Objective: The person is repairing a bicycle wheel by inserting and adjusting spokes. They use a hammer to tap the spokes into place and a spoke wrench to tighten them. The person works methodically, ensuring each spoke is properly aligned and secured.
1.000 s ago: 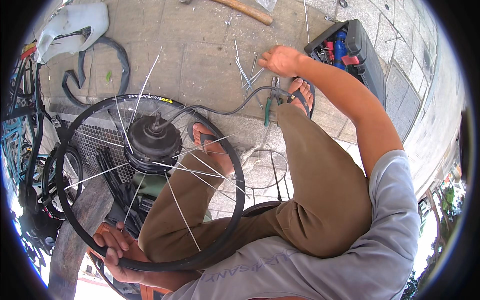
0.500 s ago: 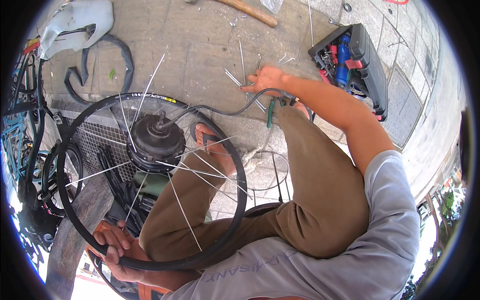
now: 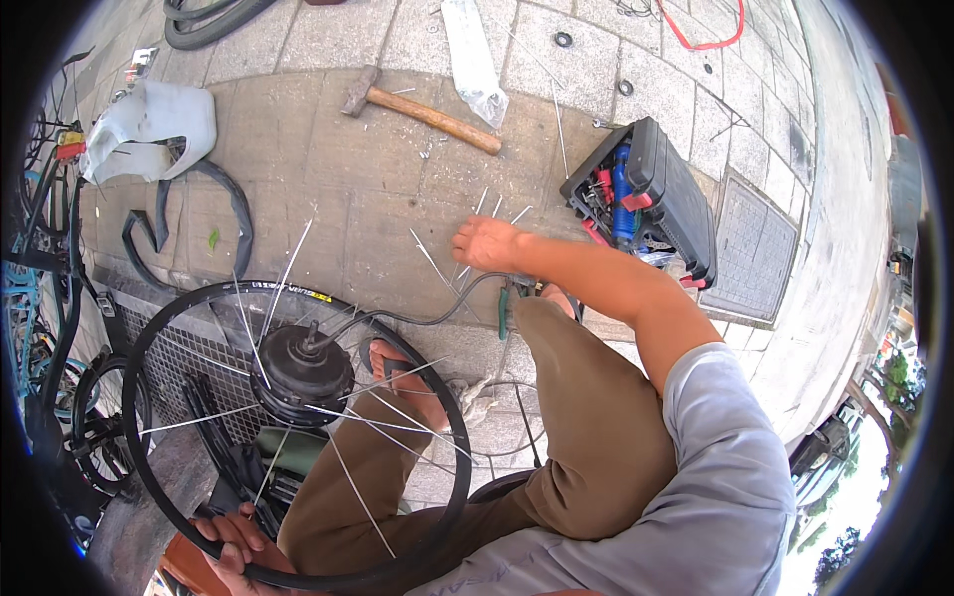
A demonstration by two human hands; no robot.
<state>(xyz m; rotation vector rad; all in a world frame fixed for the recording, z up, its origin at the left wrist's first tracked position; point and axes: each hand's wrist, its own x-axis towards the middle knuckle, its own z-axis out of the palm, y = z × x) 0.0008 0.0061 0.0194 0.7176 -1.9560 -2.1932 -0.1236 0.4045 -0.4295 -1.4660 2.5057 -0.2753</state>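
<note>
My left hand (image 3: 238,546) grips the rim (image 3: 453,492) of a bicycle wheel lying across my legs, with a black motor hub (image 3: 296,366) at its middle, loose-hanging spokes and a cable leading off it. My right hand (image 3: 479,243) is on the paving among scattered metal spokes (image 3: 427,253), fingers curled; whatever is under them is hidden. Green-handled pliers (image 3: 504,312) lie just below it, beside the cable and my right foot.
An open black toolbox (image 3: 671,219) stands at right. A wooden-handled hammer (image 3: 432,124), plastic bag (image 3: 467,60) and red loop (image 3: 711,45) lie farther up. A cut white jug (image 3: 169,134), folded tube (image 3: 243,233) and bicycles (image 3: 75,328) are at left, near a metal grate (image 3: 189,348).
My view has tilted up, showing the hammer fully. My right hand has moved left from near the toolbox among the spokes, and its fingers have curled. My left hand stays on the rim.
</note>
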